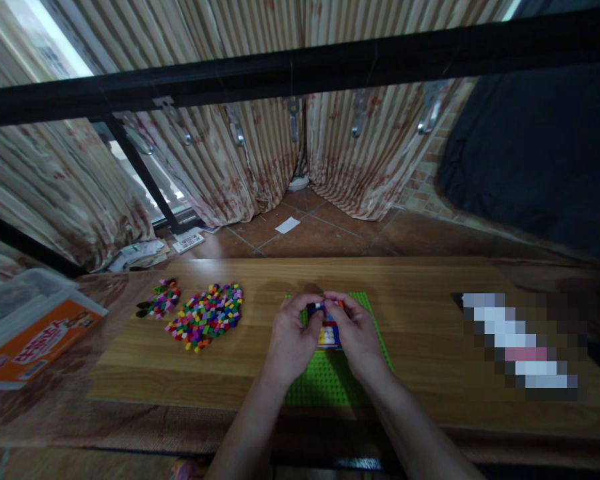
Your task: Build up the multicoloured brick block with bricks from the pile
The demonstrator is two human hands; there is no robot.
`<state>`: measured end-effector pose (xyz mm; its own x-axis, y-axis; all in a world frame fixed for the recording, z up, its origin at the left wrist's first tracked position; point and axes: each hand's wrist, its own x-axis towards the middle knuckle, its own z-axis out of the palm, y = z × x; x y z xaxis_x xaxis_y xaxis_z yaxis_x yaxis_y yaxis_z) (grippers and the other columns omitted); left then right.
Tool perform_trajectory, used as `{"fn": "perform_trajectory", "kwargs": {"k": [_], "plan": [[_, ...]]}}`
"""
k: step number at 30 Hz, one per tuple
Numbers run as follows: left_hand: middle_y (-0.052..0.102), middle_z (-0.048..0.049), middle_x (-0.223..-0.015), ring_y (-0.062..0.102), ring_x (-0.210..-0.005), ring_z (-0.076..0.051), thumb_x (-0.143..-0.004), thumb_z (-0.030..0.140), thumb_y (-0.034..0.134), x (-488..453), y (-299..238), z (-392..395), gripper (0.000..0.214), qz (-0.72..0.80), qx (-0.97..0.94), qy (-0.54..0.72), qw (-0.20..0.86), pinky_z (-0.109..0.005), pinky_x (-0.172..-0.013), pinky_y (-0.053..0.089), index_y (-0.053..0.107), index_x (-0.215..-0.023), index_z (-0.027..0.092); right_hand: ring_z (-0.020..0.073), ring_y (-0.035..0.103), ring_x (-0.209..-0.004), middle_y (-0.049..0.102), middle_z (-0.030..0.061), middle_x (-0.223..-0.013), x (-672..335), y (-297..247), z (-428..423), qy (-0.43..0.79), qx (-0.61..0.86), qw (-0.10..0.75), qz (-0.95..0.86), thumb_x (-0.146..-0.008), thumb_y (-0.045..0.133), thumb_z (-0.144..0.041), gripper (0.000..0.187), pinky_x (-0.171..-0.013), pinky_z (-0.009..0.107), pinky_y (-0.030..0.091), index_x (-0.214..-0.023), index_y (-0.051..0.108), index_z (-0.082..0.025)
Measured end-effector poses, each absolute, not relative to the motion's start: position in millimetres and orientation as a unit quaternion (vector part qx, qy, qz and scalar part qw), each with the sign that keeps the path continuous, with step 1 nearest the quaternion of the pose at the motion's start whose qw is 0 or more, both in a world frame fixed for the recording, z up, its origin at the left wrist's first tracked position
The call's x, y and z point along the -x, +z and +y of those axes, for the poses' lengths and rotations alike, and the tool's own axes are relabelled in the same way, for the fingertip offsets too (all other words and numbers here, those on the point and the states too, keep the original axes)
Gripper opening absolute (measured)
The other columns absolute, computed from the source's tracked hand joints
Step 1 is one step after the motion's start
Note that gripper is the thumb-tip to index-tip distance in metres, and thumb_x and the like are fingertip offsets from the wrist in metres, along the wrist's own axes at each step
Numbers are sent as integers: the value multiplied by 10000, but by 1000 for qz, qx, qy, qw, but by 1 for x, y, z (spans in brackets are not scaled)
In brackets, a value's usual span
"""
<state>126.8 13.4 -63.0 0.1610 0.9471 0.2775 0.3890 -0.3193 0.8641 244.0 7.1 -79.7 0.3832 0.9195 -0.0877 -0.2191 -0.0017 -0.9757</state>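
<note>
A green studded baseplate [330,387] lies on the wooden board in front of me. Above its upper part is a small toy-brick build [329,335] with blue, red, yellow and white parts. My left hand [289,337] closes on the left side of this build, thumb on top. From the right, my right hand [359,337] grips it too, its thumb and fingers near the far edge. The fingers cover much of the build. Whether a loose brick is pinched between the thumbs, I cannot tell.
Left of the baseplate lies a heap of small coloured bricks [210,317], with a smaller pile [163,300] beside it. A clear plastic box [40,333] with an orange label stands at far left. A blurred-out object [520,343] rests on the right. A black bar [290,70] with hooks crosses behind.
</note>
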Motion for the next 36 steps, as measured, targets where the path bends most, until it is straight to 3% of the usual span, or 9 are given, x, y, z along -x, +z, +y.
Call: {"fn": "perform_trajectory", "kwargs": {"k": [8, 24, 29, 36], "plan": [[711, -48, -1035, 640, -987, -183, -905, 136, 444, -127, -66, 15, 288, 492, -659, 439, 362, -332, -910, 483, 696, -1026, 206, 209, 651, -817, 751, 19, -857, -245, -77, 4, 484, 520, 656, -254, -689, 660, -376, 199, -739, 311, 489, -788, 761, -236], [735, -53, -992, 673, -903, -174, -897, 252, 529, -136, -71, 15, 208, 509, -599, 457, 416, -291, -836, 525, 699, -997, 186, 220, 664, -822, 759, 28, -877, -247, -81, 5, 488, 523, 647, -263, -656, 696, -411, 235, -752, 333, 500, -799, 773, -241], [741, -70, -1006, 685, -911, -185, -879, 275, 559, -138, -74, 17, 211, 514, -573, 461, 441, -294, -815, 543, 698, -998, 171, 218, 679, -891, 766, 36, -932, -247, -79, 3, 505, 515, 653, -232, -742, 652, -472, 283, -795, 324, 507, -822, 777, -231], [754, -58, -922, 690, -818, -170, -837, 257, 596, -141, -74, 19, 192, 515, -533, 472, 478, -264, -737, 552, 727, -942, 165, 205, 683, -774, 761, 33, -835, -246, -79, 5, 486, 516, 657, -257, -676, 717, -451, 258, -715, 316, 513, -779, 760, -219]]}}
